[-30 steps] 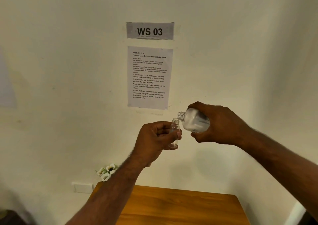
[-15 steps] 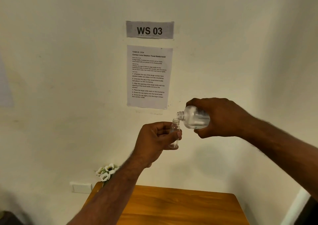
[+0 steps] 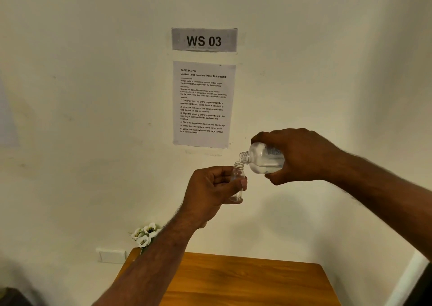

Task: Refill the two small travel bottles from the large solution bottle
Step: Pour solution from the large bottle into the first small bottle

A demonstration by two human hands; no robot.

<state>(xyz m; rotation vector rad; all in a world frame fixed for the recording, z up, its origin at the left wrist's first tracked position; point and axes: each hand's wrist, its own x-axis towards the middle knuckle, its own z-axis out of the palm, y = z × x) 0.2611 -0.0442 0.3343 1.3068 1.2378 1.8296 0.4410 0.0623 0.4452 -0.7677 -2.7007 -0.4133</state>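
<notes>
Two hands are raised before a wall above one wooden table (image 3: 245, 280). The left hand (image 3: 210, 192) grips one small clear bottle (image 3: 237, 181), upright and uncapped. The right hand (image 3: 301, 156) grips one large bottle (image 3: 261, 159), tipped sideways, its mouth just above the small bottle's mouth. Two paper signs (image 3: 203, 103) hang on the wall.

The scene is evenly and rather dimly lit, with a warm yellowish cast over the wall (image 3: 327, 60). The WS 03 sign (image 3: 204, 40) is sharp, and the headline of the instruction sheet (image 3: 203, 104) below it reads clearly, though its smaller lines are soft. Below and right of the sheet, faint diffuse shadows lie on the wall. The large solution bottle (image 3: 264, 158) shows pale highlights on its clear plastic. Far from the sign, the corners darken, and the wooden table (image 3: 245, 282) edge bends with wide-angle distortion. The white flowers (image 3: 146, 234) look slightly blurred.
</notes>
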